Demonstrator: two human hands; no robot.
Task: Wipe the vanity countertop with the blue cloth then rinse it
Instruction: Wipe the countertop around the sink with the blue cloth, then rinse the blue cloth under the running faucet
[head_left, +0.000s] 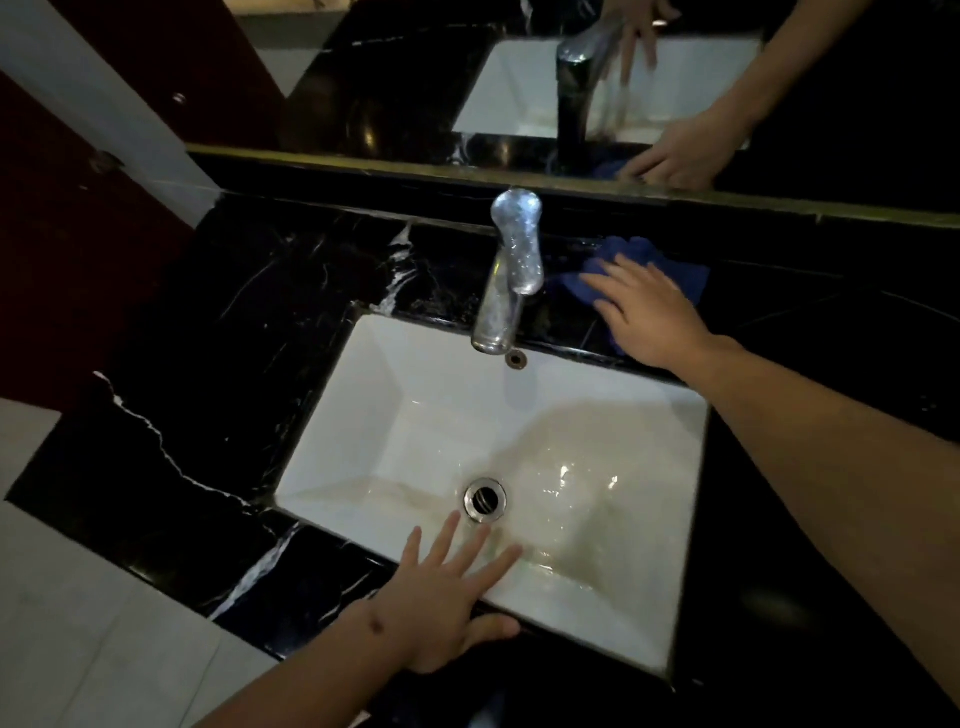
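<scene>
The blue cloth (631, 254) lies crumpled on the black marble countertop (249, 322), behind the sink and just right of the tap. My right hand (649, 317) lies flat on top of the cloth, fingers spread and pointing left, pressing it onto the counter. My left hand (447, 592) hovers with fingers spread over the near edge of the white rectangular sink (395, 410), holding nothing. Part of the cloth is hidden under my right hand.
A chrome tap (511, 270) stands at the back of the sink, its spout over the basin. The drain (485, 499) sits in the basin's middle. A mirror (519, 78) behind the counter reflects my hands and the tap. A dark red door (67, 218) stands at the left.
</scene>
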